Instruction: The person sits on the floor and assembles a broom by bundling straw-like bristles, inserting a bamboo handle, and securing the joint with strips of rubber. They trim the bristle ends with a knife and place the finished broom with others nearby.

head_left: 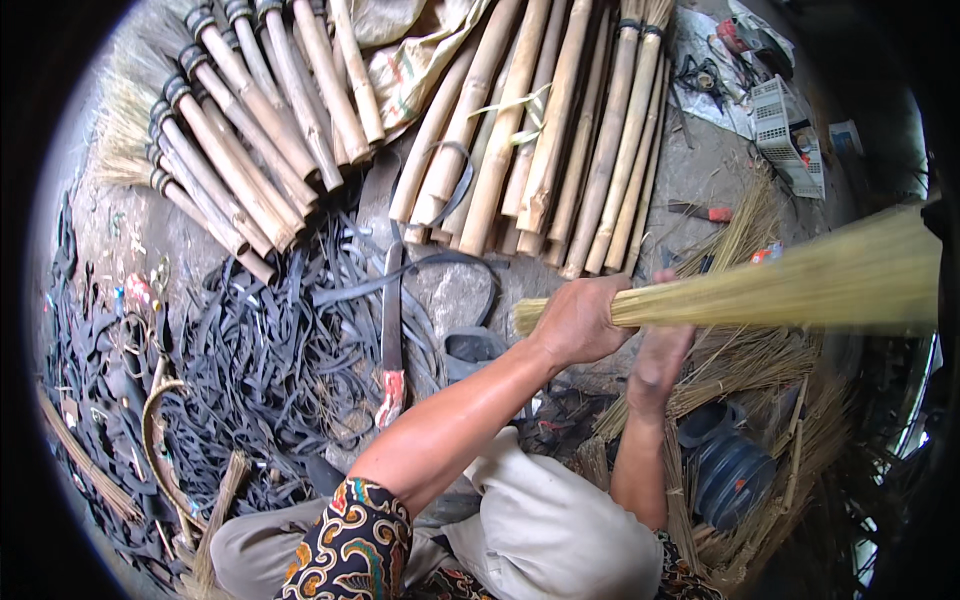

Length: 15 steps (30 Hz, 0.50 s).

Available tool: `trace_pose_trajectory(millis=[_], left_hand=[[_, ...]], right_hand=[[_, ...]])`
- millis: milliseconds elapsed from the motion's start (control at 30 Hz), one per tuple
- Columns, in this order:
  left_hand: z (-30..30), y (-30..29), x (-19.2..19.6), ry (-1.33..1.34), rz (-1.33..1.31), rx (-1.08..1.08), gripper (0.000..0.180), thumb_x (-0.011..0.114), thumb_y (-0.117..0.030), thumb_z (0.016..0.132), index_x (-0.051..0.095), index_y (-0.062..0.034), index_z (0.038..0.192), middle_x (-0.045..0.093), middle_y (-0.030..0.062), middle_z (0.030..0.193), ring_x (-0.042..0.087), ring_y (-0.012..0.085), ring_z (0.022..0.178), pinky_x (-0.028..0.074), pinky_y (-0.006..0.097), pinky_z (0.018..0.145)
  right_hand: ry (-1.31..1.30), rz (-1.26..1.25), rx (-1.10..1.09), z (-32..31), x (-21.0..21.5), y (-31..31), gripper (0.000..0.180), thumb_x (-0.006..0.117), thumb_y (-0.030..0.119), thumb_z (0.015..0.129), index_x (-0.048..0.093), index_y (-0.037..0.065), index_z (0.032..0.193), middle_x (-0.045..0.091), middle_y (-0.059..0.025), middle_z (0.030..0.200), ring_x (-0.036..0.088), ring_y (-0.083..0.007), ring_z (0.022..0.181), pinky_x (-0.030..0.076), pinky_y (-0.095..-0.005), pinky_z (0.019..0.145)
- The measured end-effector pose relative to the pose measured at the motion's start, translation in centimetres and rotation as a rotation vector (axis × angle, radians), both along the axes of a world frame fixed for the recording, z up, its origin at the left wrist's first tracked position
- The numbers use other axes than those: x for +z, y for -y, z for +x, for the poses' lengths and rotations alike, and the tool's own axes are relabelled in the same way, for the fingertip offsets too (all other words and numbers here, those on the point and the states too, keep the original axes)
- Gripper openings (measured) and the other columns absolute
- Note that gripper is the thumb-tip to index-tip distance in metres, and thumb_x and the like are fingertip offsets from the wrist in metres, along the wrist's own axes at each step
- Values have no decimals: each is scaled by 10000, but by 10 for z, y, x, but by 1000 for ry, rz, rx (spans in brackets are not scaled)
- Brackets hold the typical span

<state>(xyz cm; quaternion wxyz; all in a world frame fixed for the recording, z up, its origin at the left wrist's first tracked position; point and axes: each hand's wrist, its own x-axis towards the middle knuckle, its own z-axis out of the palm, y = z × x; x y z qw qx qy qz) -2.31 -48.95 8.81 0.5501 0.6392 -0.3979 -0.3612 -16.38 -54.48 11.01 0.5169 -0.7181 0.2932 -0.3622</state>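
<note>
Left hand (582,322) clenched round the straw (780,287) near its stub end; right hand (662,357) against or just behind it, partly hidden, can't tell if it grips; straw juts rightward, far end blurred; no tie seen, so a slack grip could let stalks slip; tips might snag the heap (760,358) below; knife (391,335) lies leftward, a blind reach could cut me.

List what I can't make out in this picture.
Head view: right hand, partly hidden behind the long yellow straw bundle.
Head view: that bundle's flared end, blurred and cut off at the dark lens rim.
Head view: upper ends of several tan cylindrical bamboo poles, cut off by the top edge.
</note>
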Motion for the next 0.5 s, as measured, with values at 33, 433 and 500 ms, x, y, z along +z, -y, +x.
trace_pose_trajectory(millis=[33,433,500], left_hand=[[7,3,11,-61,-9,-14,232,797,-214,840,689,-27,923,726,191,832,746,382,822,573,467,748],[50,11,20,311,268,224,829,813,-589,908,597,93,1328,647,279,1213,666,334,1088,579,465,931],[72,8,-8,597,466,403,753,833,-537,898,601,81,1260,638,278,1158,660,362,1059,585,467,878]], right_hand=[[-102,69,92,-1,-9,-1,1413,789,840,735,163,-26,1660,390,-216,1608,424,-359,1500,291,-483,1279],[10,684,-7,15,-31,-34,217,716,52,965,609,28,1152,672,-76,869,672,-168,687,575,-336,656],[63,765,-84,18,-29,-35,189,677,40,1000,580,35,1163,599,-48,789,637,-176,647,567,-360,633]])
